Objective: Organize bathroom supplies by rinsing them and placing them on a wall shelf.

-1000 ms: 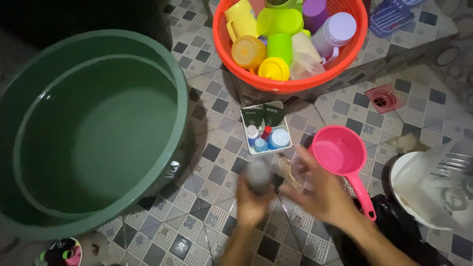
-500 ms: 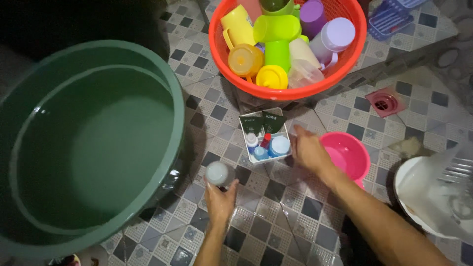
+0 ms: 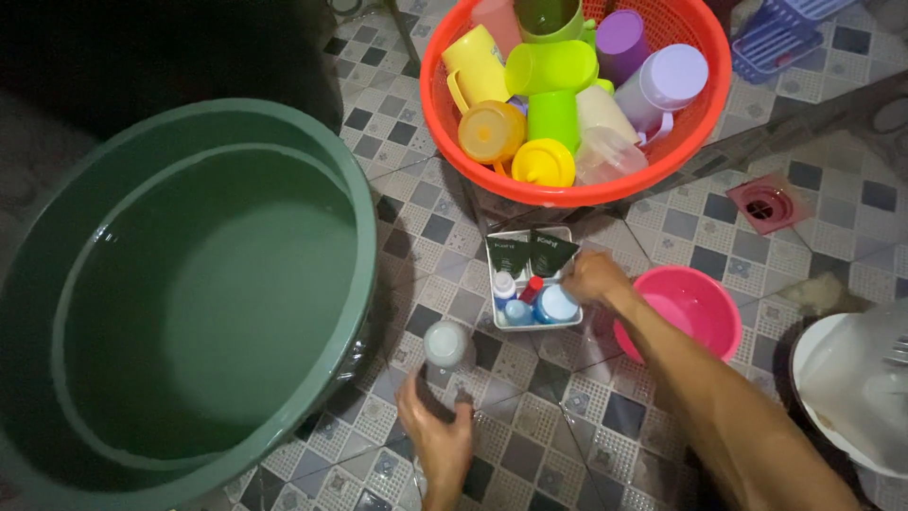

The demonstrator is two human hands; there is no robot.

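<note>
Left hand (image 3: 437,437) sits low on the tiled floor (image 3: 530,445), fingers loosely spread, holding nothing. The clear bottle (image 3: 445,343) stands upright just beyond it, long axis vertical, cap toward me, right beside the green basin (image 3: 364,237). Left hand is the nearer one. Right hand (image 3: 592,277) reaches into the white caddy (image 3: 537,323) of toiletries; I can't tell what it grips. Pink dipper (image 3: 695,308) lies just right of that.

bottle (image 3: 445,343) | clear, white-capped (upright) | tiled floor, beside green tub
</note>
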